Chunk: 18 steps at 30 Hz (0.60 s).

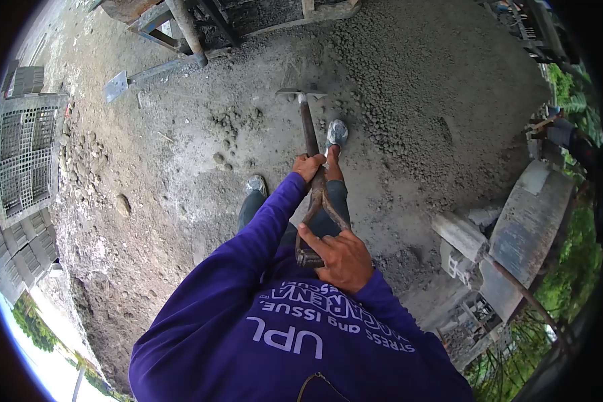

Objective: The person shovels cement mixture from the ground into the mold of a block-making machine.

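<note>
Rock [122, 205]: well to our left, apart from the shovel.
Left foot [256, 184]: set apart from the right; this base should steady us.
Shovel [307, 127]: before us; blade [301, 92] ahead, seen edge-on, ground contact we cannot tell.
Left hand [308, 166]: wrapped round the shaft [307, 120]; firmness here should guide our blade.
Right foot [337, 132]: near the blade; we would keep toes clear.
Right hand [345, 258]: curled over the grip [308, 259], one finger stretched out; tucking it should firm our hold.
Gravel [409, 120]: spread rightward.
</note>
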Each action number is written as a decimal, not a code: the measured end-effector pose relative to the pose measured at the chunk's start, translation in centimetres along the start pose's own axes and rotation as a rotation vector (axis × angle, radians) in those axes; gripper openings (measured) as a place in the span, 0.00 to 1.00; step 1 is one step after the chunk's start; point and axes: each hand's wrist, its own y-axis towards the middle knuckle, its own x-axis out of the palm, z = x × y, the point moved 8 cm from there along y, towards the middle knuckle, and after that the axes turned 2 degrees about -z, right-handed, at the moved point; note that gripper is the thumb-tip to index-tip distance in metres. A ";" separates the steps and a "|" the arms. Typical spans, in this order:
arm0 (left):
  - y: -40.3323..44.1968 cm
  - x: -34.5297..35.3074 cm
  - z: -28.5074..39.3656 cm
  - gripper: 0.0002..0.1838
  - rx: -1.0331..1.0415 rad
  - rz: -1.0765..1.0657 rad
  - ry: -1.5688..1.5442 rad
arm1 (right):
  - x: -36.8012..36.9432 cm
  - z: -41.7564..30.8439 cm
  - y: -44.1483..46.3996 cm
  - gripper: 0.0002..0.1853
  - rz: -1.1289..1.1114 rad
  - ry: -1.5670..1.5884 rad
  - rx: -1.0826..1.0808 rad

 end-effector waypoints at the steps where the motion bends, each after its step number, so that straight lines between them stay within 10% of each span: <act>1: -2.0 0.2 0.6 0.17 0.014 -0.010 -0.008 | 0.0 -1.4 -0.5 0.43 0.019 0.059 0.041; 18: -4.7 -2.0 -2.3 0.18 0.005 -0.117 0.759 | 6.3 -5.8 -0.6 0.43 0.490 0.355 0.251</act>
